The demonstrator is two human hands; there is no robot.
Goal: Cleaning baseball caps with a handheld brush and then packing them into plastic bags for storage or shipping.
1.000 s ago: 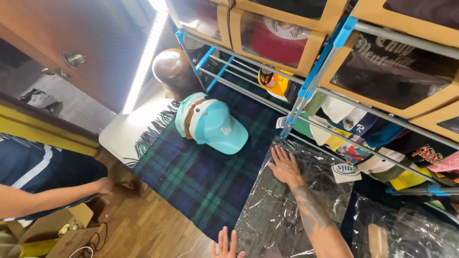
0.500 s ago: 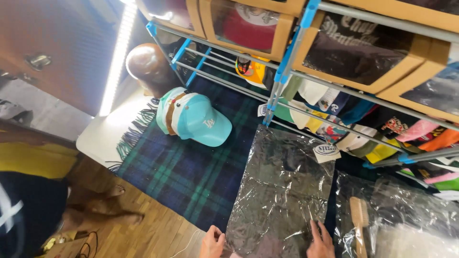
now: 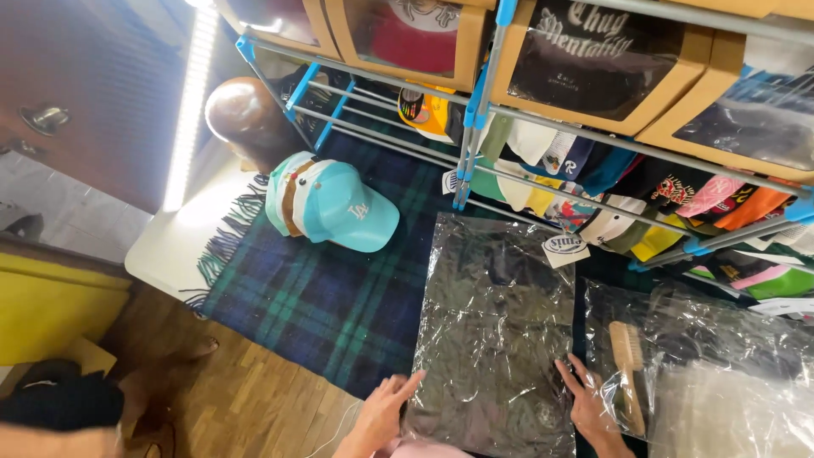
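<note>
Head view, looking down: both hands low in frame, on the near end of a dark garment in a clear plastic bag [image 3: 496, 331]. The bag lies flat on a blue-green plaid blanket [image 3: 331, 309], long side running away from the camera.

Left hand [image 3: 381, 414]: fingers extended and spread, tips touching the bag's near-left edge. Flat and unclenched, nothing gripped.

Right hand [image 3: 587, 403]: fingers extended, resting on the bag's near-right edge. Also flat, no grip visible. Palm side hidden, so I can't tell whether the thumb pinches the plastic.

Just right of the right hand: a wooden brush [image 3: 628, 375] lying on or under a second sheet of crinkled clear plastic [image 3: 721, 339]; which one I can't tell.

Far-left of the bag, well apart: a stack of teal caps [image 3: 335, 208] on the blanket, brims pointing right. Behind them, a brown mannequin head [image 3: 242, 114].

The blanket's fringe hangs over a white bench [image 3: 170, 246]. Wood floor [image 3: 246, 407] below.

Above the bag: a metal rack with blue joints [image 3: 475, 127], cardboard boxes with clear windows [image 3: 585, 64] on top, folded coloured caps [image 3: 593, 182] packed in the row beneath. A round paper tag [image 3: 564, 248] sits at the bag's far-right corner.

Bottom left: another person's foot [image 3: 191, 349] on the floor.
</note>
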